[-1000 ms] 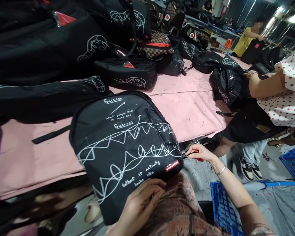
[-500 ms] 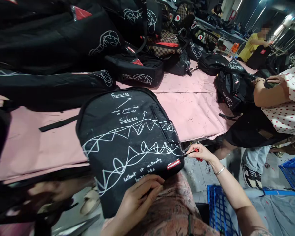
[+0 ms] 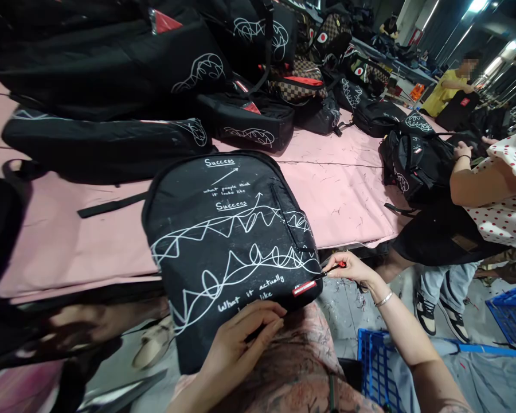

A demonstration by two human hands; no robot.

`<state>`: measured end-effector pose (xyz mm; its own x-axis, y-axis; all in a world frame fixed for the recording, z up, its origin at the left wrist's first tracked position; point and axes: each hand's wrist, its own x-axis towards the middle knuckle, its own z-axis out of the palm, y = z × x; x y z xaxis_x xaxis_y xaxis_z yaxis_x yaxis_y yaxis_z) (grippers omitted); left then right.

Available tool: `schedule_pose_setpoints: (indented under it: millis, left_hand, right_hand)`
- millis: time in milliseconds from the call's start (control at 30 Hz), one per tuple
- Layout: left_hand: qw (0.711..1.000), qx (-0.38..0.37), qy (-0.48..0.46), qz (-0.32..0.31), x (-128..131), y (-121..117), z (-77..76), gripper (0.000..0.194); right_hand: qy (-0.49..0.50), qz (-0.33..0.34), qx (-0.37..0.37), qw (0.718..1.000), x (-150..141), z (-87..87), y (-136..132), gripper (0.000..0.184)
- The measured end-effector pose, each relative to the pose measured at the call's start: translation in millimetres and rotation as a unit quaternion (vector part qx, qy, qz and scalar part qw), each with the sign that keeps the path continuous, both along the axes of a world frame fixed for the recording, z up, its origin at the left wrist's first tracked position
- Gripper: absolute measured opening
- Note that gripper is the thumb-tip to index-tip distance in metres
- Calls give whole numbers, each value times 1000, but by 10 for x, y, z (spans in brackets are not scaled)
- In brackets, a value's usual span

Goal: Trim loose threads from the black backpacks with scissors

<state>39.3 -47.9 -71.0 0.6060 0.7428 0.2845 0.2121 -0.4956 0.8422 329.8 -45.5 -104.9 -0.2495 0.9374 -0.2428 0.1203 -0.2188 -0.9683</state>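
A black backpack (image 3: 227,241) with white scribble lines and the word "Success" lies half on the pink table (image 3: 339,189), its bottom end resting on my lap. My left hand (image 3: 241,338) grips the backpack's lower edge, fingers curled over the fabric. My right hand (image 3: 351,268) pinches a small red-handled tool (image 3: 333,268) whose tip touches the backpack's right corner, beside a red label (image 3: 304,287). A bracelet sits on my right wrist.
Several black backpacks (image 3: 112,69) are piled along the table's far side. A person in a white dotted top (image 3: 503,189) handles another backpack (image 3: 413,160) at the right. Blue crates (image 3: 380,367) stand by my right arm. A person in yellow (image 3: 447,92) works far back.
The view has drifted so everything sits a little more to the right and higher. My hands keep their holds on the backpack and the tool. The neighbour's hand has moved on their backpack.
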Motion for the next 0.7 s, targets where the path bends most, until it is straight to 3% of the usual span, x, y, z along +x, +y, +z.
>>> schedule_pose_setpoints:
  millis: [233, 567, 700]
  left_hand:
    - [999, -26, 15, 11, 26, -14, 98, 16]
    - [999, -41, 8, 29, -42, 8, 38, 20]
    - [994, -53, 26, 88, -31, 40, -64, 20]
  right_hand:
    - [-9, 1, 8, 1000, -23, 35, 24, 22]
    - [-20, -27, 37, 999, -25, -113, -33, 25]
    - [-24, -31, 40, 998, -16, -134, -64, 26]
